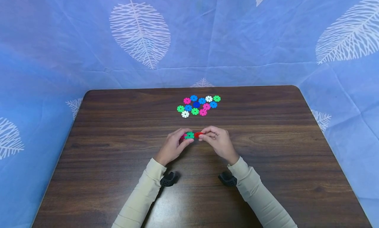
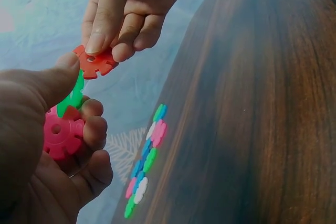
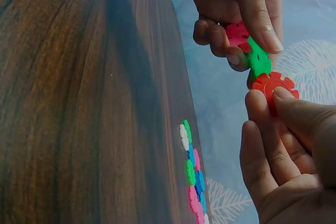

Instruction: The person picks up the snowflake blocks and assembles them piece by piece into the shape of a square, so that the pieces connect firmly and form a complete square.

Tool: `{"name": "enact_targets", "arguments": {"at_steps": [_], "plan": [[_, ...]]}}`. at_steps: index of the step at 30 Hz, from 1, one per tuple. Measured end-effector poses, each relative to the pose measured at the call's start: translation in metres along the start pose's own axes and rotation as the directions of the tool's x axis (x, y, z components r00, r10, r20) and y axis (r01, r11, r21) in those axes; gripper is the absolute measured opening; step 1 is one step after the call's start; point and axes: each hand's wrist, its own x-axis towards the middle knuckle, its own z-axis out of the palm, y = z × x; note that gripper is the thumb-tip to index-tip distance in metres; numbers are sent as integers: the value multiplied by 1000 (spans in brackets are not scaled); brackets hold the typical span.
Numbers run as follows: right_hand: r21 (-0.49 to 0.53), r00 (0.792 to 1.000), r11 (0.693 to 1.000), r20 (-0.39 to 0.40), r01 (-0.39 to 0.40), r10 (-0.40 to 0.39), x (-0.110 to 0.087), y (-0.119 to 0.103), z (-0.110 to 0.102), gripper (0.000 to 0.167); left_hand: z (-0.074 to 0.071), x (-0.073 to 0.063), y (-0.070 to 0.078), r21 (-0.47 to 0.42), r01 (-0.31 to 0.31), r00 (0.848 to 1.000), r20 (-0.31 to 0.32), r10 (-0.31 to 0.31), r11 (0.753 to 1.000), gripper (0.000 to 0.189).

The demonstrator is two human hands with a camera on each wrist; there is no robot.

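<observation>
Above the middle of the table, my left hand pinches a green notched plastic disc between thumb and fingers. A pink notched disc joins the green one at an angle and lies within the curl of the left fingers. My right hand pinches a red notched disc between thumb and forefinger. The red disc's edge meets the green disc's edge, the two set crosswise; how deep their slots sit together I cannot tell. Seen from the left wrist, the red disc is partly covered by the right thumb.
Several loose discs, blue, pink, white and green, lie flat in a group, including a dark blue disc, beyond the hands. The brown wooden table ends at a far edge before a blue leaf-print cloth. Black devices sit at both wrists.
</observation>
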Motion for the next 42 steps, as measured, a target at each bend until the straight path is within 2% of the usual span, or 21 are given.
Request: {"name": "enact_targets", "arguments": {"at_steps": [7,13,20,25,30,34,38,42], "plan": [[-47,999,998,-6,-38,38,-2,-3,1,13,2,0,1,11,-41,999,16,41,999,33],[-14,1000,1000,-10,2,-2,-2,-2,4,11,4,-1,3,24,-75,997,18,75,997,31],[26,999,999,15,30,-30,-5,1,2,13,8,-2,3,32,-84,996,10,84,996,32],[12,999,1000,43,23,-23,-5,-1,2,15,6,-3,1,-3,-69,997,-16,69,998,31],[12,997,1000,81,11,-12,-4,-5,5,16,0,-1,0,-56,-23,999,-32,22,998,28],[24,992,1000,125,5,-8,-4,-5,7,17,-2,-1,-2,-62,4,999,-36,-7,998,22],[33,985,999,171,-3,-2,-3,-3,5,21,-3,-3,-6,-70,7,1000,-23,-9,998,15],[8,985,1000,171,-6,5,2,3,-1,25,-4,-5,-11,-79,5,1000,-17,-6,997,11]]}}
